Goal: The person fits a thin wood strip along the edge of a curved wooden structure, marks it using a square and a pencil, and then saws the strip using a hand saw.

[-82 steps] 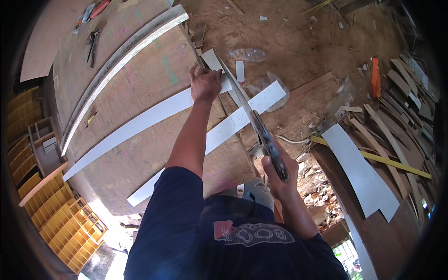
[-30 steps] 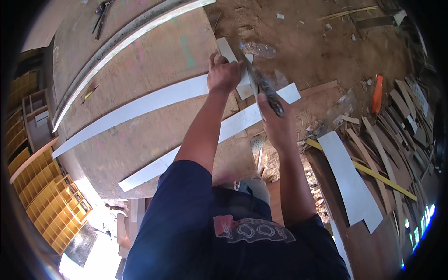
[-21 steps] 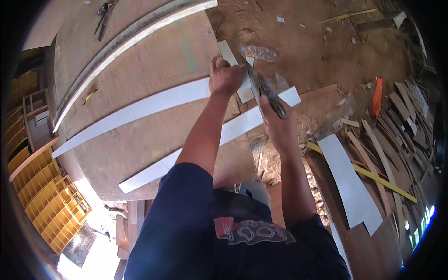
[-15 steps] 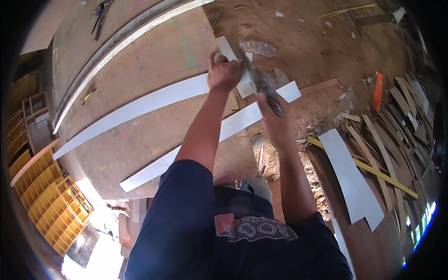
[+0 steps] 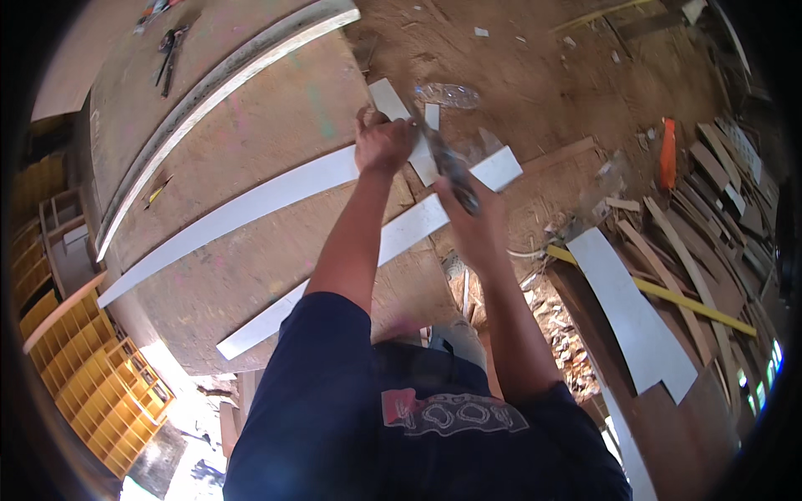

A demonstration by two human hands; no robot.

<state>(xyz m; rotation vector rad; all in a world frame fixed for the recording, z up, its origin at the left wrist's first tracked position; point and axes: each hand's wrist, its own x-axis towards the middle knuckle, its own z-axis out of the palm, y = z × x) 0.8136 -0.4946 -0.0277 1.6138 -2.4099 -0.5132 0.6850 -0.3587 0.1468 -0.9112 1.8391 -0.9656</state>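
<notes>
My left hand (image 5: 386, 144) bears down at the table's right edge, its fingers curled over the end of a long white strip (image 5: 242, 205). Closed around the handle of a hand saw (image 5: 452, 171) is my right hand (image 5: 476, 224), just off the same edge. The saw's narrow blade slants away beside my left fingers and is blurred by motion. White board pieces (image 5: 389, 99) lie beyond and beside the blade, partly hidden by it. Nearer to me, a second white strip (image 5: 413, 230) crosses the table and sticks out past its edge under my right wrist.
The wooden table (image 5: 242, 138) carries a long pale-edged bar (image 5: 225, 77), pliers-like tools (image 5: 171, 60) and a small yellow-handled tool (image 5: 156, 194). A clear plastic bottle (image 5: 449, 95), an orange object (image 5: 667, 155), wood offcuts (image 5: 710, 209) and a white board (image 5: 631, 309) lie on the right.
The whole view has shifted slightly, so the table sits lower. Relative to my left hand, the saw and my right hand have moved a little closer. My left hand keeps its hold.
</notes>
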